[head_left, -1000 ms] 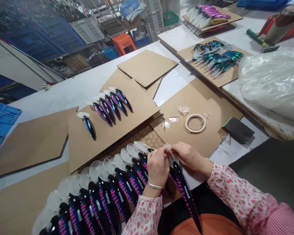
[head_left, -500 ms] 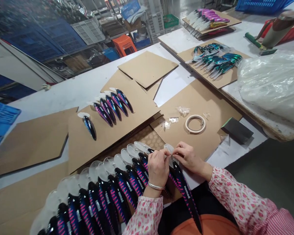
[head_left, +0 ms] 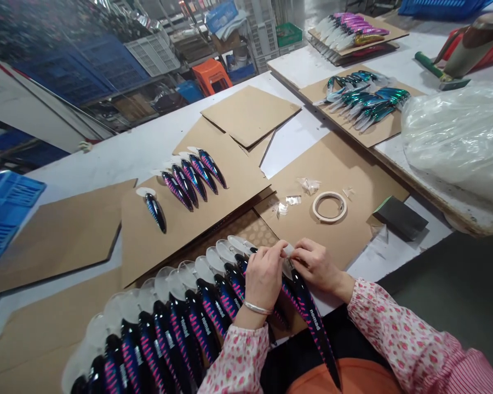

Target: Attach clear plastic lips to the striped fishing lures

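Note:
Both hands meet at the clear-lipped end of a dark fishing lure (head_left: 313, 317) with pink stripes and "nomad" lettering. My left hand (head_left: 265, 278) pinches the lip from the left, a bracelet on its wrist. From the right, my right hand (head_left: 317, 265) has its fingertips closed on the same end, where the fine detail is hidden. The lure's tail points down over my lap. Beside my left hand lies a long row of matching lures (head_left: 184, 323), their clear lips turned away from me.
Smaller lures (head_left: 193, 175) lie on stacked cardboard (head_left: 234, 194). A tape roll (head_left: 329, 207), clear scraps (head_left: 310, 185) and a dark block (head_left: 400, 218) sit beyond my hands. At right are teal lures (head_left: 370, 101) and a plastic bag (head_left: 456, 139).
The view has shifted slightly, so the scene sits a little to the right. My left fingers have risen a bit over the lip; both hands stay at the same lure.

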A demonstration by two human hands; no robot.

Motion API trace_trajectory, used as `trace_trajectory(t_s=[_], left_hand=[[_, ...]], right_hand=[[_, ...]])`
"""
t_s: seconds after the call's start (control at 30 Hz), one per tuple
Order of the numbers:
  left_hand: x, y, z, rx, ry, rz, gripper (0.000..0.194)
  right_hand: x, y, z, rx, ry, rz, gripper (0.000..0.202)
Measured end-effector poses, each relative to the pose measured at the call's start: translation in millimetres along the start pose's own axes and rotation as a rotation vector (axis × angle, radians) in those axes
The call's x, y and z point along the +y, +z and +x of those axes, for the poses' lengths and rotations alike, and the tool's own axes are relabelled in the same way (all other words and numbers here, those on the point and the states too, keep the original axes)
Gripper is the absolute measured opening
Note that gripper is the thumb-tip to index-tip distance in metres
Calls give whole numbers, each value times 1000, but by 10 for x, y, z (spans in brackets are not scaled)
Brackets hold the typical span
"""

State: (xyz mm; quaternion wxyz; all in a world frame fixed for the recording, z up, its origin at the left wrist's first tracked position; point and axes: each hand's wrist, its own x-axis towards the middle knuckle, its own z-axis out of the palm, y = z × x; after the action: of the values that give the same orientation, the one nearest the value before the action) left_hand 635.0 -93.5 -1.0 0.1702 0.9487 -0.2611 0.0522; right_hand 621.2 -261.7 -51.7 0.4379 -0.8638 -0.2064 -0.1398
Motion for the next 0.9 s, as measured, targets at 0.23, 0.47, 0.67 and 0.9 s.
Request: trace_trajectory(t_s=[0.23, 0.47, 0.67, 0.9], left_hand=[[33, -11, -33, 29, -71, -44, 13], [17, -41, -14, -18, -120, -148, 41], [1, -37, 33, -39, -123, -2, 28], [58, -32, 42, -4, 15, 212, 11]], right_hand=[[-56, -36, 33, 35, 198, 128, 9], [-66, -33, 37, 33, 202, 130, 10], [-75, -8, 30, 36, 169, 115, 9], [-82, 4, 31, 43, 190, 88, 8]])
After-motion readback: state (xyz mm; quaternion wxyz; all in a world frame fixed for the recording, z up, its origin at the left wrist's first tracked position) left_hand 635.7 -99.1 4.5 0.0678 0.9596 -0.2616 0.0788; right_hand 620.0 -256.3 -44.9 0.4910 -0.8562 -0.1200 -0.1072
